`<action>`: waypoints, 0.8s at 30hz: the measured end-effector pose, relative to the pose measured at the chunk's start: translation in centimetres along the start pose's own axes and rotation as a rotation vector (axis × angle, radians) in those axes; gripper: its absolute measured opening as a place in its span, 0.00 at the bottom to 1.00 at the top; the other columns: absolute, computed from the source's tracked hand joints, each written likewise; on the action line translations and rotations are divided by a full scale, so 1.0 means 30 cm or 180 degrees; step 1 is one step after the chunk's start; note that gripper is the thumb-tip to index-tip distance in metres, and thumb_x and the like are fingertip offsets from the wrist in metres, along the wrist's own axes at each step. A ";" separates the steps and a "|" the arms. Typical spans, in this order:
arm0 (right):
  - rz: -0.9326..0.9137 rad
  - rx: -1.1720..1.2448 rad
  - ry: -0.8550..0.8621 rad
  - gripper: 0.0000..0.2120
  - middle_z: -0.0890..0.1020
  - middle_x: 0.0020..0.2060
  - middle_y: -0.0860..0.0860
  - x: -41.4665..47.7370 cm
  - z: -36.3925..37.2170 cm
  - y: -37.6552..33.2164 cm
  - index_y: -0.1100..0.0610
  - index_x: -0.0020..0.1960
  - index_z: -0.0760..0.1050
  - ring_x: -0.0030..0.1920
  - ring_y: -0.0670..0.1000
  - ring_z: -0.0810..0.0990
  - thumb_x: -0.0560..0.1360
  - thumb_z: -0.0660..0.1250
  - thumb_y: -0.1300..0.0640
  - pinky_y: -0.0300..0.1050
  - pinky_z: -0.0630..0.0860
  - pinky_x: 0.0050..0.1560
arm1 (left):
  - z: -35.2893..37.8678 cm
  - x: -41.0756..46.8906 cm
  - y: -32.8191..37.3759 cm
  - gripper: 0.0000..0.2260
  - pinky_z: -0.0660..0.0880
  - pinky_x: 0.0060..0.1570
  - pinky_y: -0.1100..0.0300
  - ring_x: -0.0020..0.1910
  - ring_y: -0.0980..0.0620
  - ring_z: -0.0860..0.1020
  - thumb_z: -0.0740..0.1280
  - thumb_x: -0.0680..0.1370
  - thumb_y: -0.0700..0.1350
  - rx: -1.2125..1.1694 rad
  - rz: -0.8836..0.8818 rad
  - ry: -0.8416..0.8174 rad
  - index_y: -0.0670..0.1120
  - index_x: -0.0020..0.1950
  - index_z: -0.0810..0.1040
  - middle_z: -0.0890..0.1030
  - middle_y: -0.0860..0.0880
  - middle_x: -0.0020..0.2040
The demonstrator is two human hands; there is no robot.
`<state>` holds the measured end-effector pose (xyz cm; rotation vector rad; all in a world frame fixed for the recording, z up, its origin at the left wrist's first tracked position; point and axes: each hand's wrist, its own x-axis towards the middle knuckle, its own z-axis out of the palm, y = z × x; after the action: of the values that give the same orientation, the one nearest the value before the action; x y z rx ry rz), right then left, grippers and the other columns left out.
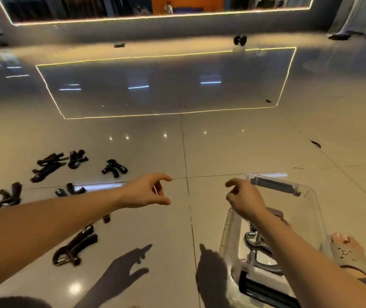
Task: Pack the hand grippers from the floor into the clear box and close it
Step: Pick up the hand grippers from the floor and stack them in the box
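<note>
Clearly both hands are empty: the left hand (148,192) hovers with thumb and forefinger curled loosely apart, holding nothing, and the right hand (244,200) hangs half-curled over the far-left corner of the clear plastic box (310,210), gripping nothing either. That open box sits on the glossy beige tiled floor (222,147) and already holds at least one chrome-sprung hand gripper (255,243). Most of the black-handled hand grippers (48,166) lie scattered well to the left of the box, with a larger black-and-metal gripper (75,247) nearest the person, below the left forearm. Packing looks barely begun. A sensible next reach would send the left hand to the closest gripper left of the box, grasping both handles together so the spring cannot flop, then laying it flat alongside the one inside to save room for the rest.
</note>
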<state>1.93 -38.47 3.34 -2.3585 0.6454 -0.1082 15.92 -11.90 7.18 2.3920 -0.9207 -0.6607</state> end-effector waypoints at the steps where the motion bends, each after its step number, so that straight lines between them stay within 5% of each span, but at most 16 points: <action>1: -0.0140 0.0048 -0.0097 0.17 0.85 0.50 0.52 -0.003 0.026 -0.076 0.55 0.65 0.78 0.47 0.52 0.82 0.77 0.67 0.61 0.43 0.76 0.51 | -0.044 -0.047 -0.046 0.31 0.79 0.52 0.60 0.50 0.55 0.81 0.75 0.74 0.55 0.0022 -0.0102 0.0095 0.55 0.75 0.69 0.80 0.53 0.52; 4: -0.0566 0.0037 -0.0460 0.16 0.83 0.45 0.49 -0.010 0.160 -0.291 0.55 0.64 0.79 0.45 0.50 0.81 0.77 0.67 0.61 0.42 0.74 0.48 | -0.116 -0.181 -0.232 0.30 0.80 0.53 0.57 0.50 0.56 0.81 0.76 0.73 0.55 -0.0081 -0.0444 0.0503 0.54 0.73 0.71 0.79 0.54 0.53; 8: -0.0960 0.0001 -0.0979 0.16 0.83 0.54 0.53 0.012 0.461 -0.523 0.56 0.66 0.77 0.50 0.51 0.82 0.79 0.66 0.60 0.44 0.77 0.52 | -0.127 -0.327 -0.554 0.27 0.76 0.49 0.62 0.50 0.57 0.79 0.75 0.75 0.55 -0.0312 -0.0971 0.1020 0.52 0.71 0.72 0.78 0.53 0.54; 15: -0.1293 -0.0534 -0.1639 0.19 0.81 0.61 0.52 0.080 0.968 -0.742 0.52 0.68 0.76 0.56 0.53 0.80 0.77 0.66 0.58 0.50 0.78 0.58 | -0.001 -0.457 -1.038 0.29 0.75 0.54 0.58 0.51 0.56 0.78 0.76 0.73 0.58 -0.0460 -0.1877 0.1036 0.52 0.71 0.73 0.77 0.54 0.55; 20: -0.1541 -0.1215 -0.1942 0.24 0.72 0.71 0.52 0.215 1.241 -0.804 0.51 0.74 0.69 0.67 0.56 0.74 0.79 0.66 0.56 0.51 0.73 0.64 | 0.123 -0.371 -1.219 0.37 0.72 0.61 0.57 0.62 0.53 0.74 0.76 0.69 0.63 -0.0456 -0.1947 0.0802 0.51 0.74 0.71 0.76 0.53 0.64; 24: -0.1861 -0.1789 -0.1889 0.34 0.66 0.76 0.51 0.344 1.406 -0.804 0.50 0.78 0.60 0.73 0.56 0.67 0.76 0.70 0.52 0.55 0.70 0.70 | 0.205 -0.332 -1.283 0.37 0.74 0.55 0.57 0.52 0.56 0.73 0.76 0.65 0.67 -0.0319 -0.1785 0.0812 0.53 0.69 0.74 0.74 0.56 0.53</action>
<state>31.40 -2.71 -14.54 -2.8375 -0.3582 0.5656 23.94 18.66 -17.73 2.5711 -0.0996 -0.5564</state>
